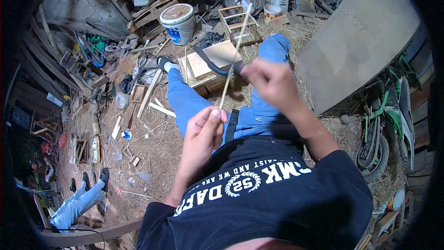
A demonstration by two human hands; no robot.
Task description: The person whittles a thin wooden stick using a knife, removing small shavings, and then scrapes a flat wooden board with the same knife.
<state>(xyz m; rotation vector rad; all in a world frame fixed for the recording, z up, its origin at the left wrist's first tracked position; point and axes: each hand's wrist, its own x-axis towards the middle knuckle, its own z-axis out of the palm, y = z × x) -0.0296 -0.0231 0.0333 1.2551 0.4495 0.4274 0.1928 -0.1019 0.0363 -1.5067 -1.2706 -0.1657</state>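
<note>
My left hand (203,132) pinches the lower end of a long, thin, pale wooden stick (240,37) between thumb and fingers. The stick slants up and away from me, its far end above a small wooden frame. My right hand (270,82), blurred by motion, is closed round the handle of a dark curved knife (209,62). Its hooked blade reaches left across the stick at about mid-length; whether the two touch I cannot tell. Below the blade, between my legs, stands a low wooden box (226,55) with a pale board on top.
Beyond the box are a white bucket (177,28), a small wooden frame (225,13) and a paint tin (272,13). A large flat panel (354,41) leans at right, near a green-and-white motorbike (400,115). Wood scraps (150,93) litter the floor. Another person's legs (81,203) show lower left.
</note>
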